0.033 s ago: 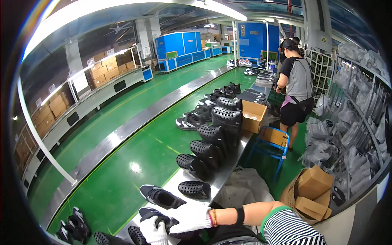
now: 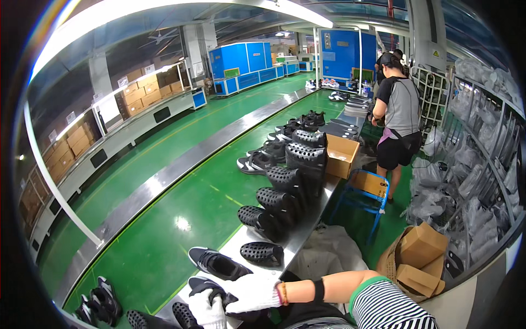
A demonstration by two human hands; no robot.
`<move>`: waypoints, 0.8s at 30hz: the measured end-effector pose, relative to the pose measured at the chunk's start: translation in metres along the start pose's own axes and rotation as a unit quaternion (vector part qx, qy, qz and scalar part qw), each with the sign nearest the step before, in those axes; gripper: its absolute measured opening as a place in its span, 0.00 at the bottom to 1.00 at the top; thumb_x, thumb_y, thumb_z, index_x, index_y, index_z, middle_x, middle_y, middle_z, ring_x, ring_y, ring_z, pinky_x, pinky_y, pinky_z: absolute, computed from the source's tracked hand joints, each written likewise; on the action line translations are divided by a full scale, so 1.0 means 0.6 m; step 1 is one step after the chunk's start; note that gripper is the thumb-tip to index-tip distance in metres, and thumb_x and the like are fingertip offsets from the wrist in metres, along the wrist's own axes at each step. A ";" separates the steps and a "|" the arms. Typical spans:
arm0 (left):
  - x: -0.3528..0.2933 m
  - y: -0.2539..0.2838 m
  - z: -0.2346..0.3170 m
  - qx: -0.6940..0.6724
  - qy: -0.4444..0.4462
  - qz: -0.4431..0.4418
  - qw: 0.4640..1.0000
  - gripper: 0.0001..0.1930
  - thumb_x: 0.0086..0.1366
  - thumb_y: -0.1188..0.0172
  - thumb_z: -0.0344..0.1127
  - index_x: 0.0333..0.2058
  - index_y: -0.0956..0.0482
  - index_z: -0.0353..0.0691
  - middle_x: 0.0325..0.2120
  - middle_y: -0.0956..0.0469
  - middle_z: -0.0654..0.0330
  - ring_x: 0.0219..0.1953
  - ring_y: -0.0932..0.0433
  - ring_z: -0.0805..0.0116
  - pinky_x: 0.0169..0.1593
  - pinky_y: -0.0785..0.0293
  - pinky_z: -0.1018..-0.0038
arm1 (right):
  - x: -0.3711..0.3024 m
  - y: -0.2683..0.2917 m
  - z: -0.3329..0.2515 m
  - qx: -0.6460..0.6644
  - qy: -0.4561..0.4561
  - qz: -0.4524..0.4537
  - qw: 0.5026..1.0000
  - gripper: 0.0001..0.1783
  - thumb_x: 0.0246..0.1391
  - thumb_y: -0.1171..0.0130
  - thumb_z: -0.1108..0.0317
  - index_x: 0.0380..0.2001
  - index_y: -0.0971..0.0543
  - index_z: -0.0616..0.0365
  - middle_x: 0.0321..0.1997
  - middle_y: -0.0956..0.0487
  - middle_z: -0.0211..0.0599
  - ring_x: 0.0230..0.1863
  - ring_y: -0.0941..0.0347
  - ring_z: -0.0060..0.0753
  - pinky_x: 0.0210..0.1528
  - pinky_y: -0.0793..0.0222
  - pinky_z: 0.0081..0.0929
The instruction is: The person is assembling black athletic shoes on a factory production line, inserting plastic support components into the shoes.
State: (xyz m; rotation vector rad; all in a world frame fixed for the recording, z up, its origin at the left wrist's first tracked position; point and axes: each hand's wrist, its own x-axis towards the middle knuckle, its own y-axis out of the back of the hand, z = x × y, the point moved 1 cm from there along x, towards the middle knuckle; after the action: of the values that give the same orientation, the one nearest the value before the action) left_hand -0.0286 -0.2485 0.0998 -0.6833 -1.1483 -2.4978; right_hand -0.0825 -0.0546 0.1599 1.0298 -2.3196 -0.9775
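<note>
At the near end of the bench, a black sneaker with a pale sole edge (image 2: 198,283) is between my two white-gloved hands. My left hand (image 2: 208,310) is closed on its near side, fingers bent. My right hand (image 2: 253,294) reaches in from the right and grips it around the opening. The gloves hide most of the shoe, including whatever lies inside it. Just beyond it rests a second dark sneaker (image 2: 219,264), with its opening facing up. To the right of that lies a black perforated shoe insert (image 2: 261,253).
More perforated inserts (image 2: 278,202) stand along the bench's right side. Dark sneakers (image 2: 257,162) and an open carton (image 2: 341,156) are farther up. A blue-framed stool (image 2: 366,189), cartons (image 2: 419,247) and a person (image 2: 399,109) are right of the bench. Several shoes (image 2: 104,301) sit at lower left.
</note>
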 end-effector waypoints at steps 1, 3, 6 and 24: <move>-0.005 -0.009 -0.018 -0.040 0.033 -0.024 0.998 0.11 0.65 0.43 0.31 0.41 0.16 0.34 0.40 0.17 0.46 0.43 0.20 0.46 0.52 0.25 0.57 | 0.010 -0.017 0.000 -0.022 0.013 0.017 1.000 0.29 0.54 0.38 0.45 0.42 0.23 0.64 0.30 0.19 0.50 0.32 0.20 0.53 0.38 0.25 0.45; -0.027 -0.031 -0.065 0.016 -0.026 0.041 0.999 0.14 0.56 0.39 0.24 0.42 0.20 0.37 0.37 0.19 0.55 0.41 0.20 0.57 0.49 0.24 0.63 | 0.030 -0.048 0.007 -0.028 0.009 0.007 1.000 0.30 0.53 0.37 0.47 0.46 0.25 0.64 0.29 0.19 0.51 0.33 0.20 0.53 0.39 0.25 0.46; -0.030 -0.033 -0.062 0.052 0.029 0.053 0.997 0.14 0.49 0.33 0.26 0.38 0.16 0.40 0.37 0.19 0.52 0.43 0.21 0.47 0.53 0.26 0.57 | 0.042 -0.089 0.042 -0.017 0.059 0.032 0.998 0.33 0.53 0.37 0.45 0.48 0.27 0.65 0.35 0.19 0.56 0.36 0.20 0.55 0.40 0.25 0.46; -0.041 -0.017 0.004 0.063 -0.042 0.105 0.992 0.22 0.45 0.26 0.28 0.43 0.19 0.44 0.38 0.20 0.53 0.42 0.22 0.48 0.48 0.27 0.56 | 0.026 -0.091 0.071 -0.057 -0.009 0.025 0.998 0.31 0.60 0.41 0.56 0.62 0.30 0.60 0.47 0.19 0.54 0.48 0.20 0.51 0.51 0.24 0.40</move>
State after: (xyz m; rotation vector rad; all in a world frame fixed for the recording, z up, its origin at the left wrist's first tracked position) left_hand -0.0115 -0.2383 0.0817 -0.8346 -1.1847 -2.2226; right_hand -0.0927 -0.0742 0.0928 0.9160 -2.2630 -1.0901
